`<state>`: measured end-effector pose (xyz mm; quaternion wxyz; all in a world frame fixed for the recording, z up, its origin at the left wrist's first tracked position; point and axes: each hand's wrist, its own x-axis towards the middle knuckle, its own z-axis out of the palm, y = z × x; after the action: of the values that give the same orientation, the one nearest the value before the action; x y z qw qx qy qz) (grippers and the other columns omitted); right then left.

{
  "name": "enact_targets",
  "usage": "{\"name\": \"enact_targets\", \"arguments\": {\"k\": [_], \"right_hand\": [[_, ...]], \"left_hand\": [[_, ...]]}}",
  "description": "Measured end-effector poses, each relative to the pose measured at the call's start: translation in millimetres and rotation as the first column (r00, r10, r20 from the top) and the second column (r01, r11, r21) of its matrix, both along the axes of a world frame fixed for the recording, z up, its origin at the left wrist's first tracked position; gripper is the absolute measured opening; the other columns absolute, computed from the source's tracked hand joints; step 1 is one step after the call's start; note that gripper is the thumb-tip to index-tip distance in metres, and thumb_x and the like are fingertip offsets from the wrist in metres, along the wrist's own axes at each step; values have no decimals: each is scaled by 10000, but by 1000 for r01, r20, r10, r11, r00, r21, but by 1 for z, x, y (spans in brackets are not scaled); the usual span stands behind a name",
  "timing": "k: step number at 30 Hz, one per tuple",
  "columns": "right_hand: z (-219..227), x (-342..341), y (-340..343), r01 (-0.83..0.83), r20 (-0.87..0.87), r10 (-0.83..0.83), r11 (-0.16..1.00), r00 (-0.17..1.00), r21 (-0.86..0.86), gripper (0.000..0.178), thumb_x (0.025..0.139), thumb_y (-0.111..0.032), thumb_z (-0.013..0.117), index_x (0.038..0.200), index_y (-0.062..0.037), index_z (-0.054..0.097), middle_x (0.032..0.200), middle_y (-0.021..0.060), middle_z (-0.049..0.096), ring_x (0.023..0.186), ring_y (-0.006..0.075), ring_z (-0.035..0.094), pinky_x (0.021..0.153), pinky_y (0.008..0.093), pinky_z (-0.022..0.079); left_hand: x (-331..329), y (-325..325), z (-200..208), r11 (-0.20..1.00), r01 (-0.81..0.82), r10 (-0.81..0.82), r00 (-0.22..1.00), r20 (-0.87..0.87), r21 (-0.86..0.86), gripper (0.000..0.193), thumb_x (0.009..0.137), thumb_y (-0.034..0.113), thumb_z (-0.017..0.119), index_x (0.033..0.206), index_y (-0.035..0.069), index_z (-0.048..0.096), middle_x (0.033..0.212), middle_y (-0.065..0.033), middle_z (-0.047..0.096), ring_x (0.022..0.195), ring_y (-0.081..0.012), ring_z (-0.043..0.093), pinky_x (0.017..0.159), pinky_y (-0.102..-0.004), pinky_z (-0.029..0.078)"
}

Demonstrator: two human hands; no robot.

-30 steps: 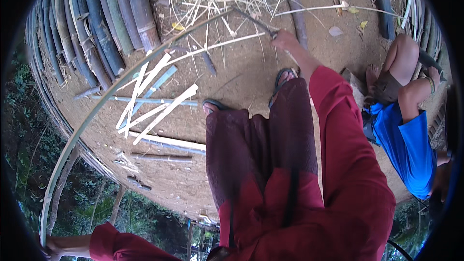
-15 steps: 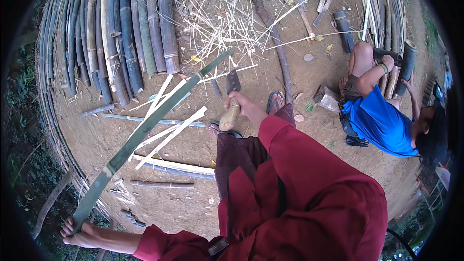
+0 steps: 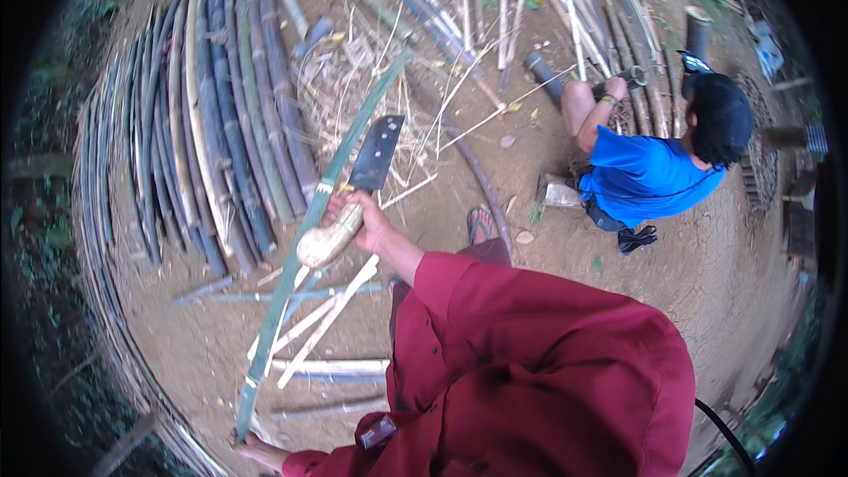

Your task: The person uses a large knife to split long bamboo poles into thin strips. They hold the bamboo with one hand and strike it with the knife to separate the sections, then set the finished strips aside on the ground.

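Observation:
A long green split-bamboo strip (image 3: 287, 283) slants up and away from my lower left. My left hand (image 3: 256, 448) is closed on its near end at the bottom of the view. In my right hand (image 3: 367, 219) is a broad-bladed knife (image 3: 378, 152), its dark blade pointing away and its thick pale wooden handle gripped. The right hand and the handle's butt come right up against the middle of the strip; whether the fingers also touch the bamboo, I cannot tell. The strip's far end passes over the shavings, left of the blade.
Bamboo poles (image 3: 252, 106) lie in rows at left. Pale split strips (image 3: 331, 322) rest on the dirt below my hands, and shavings (image 3: 344, 79) are heaped ahead. At right a person in a blue shirt (image 3: 649, 172) sits beside more bamboo (image 3: 618, 35). A thin pole (image 3: 477, 168) lies ahead.
My right hand has brought the knife up and left, from above my feet to the strip. The strip now stands steeper, its near end shifted right with my left hand. The view has also shifted.

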<state>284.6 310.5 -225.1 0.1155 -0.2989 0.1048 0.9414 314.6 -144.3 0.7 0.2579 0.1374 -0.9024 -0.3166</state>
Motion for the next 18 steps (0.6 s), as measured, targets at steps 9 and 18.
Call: {"name": "enact_targets", "arguments": {"k": [9, 18], "right_hand": [[47, 12, 51, 132, 196, -142, 989, 970, 65, 297, 797, -115, 636, 1056, -22, 523, 909, 105, 584, 804, 251, 625, 741, 451, 555], [69, 23, 77, 230, 171, -357, 834, 918, 502, 262, 754, -37, 699, 953, -31, 528, 853, 102, 614, 769, 205, 644, 714, 347, 576]], "left_hand": [[-13, -37, -116, 987, -80, 132, 903, 408, -142, 495, 883, 347, 476, 1145, -73, 453, 1050, -206, 546, 933, -298, 558, 854, -382, 450], [-154, 61, -101, 997, -4, -16, 969, 247, 83, 637, 885, 370, 534, 1333, -52, 371, 1292, -243, 473, 1170, -372, 477, 974, -433, 381]]}}
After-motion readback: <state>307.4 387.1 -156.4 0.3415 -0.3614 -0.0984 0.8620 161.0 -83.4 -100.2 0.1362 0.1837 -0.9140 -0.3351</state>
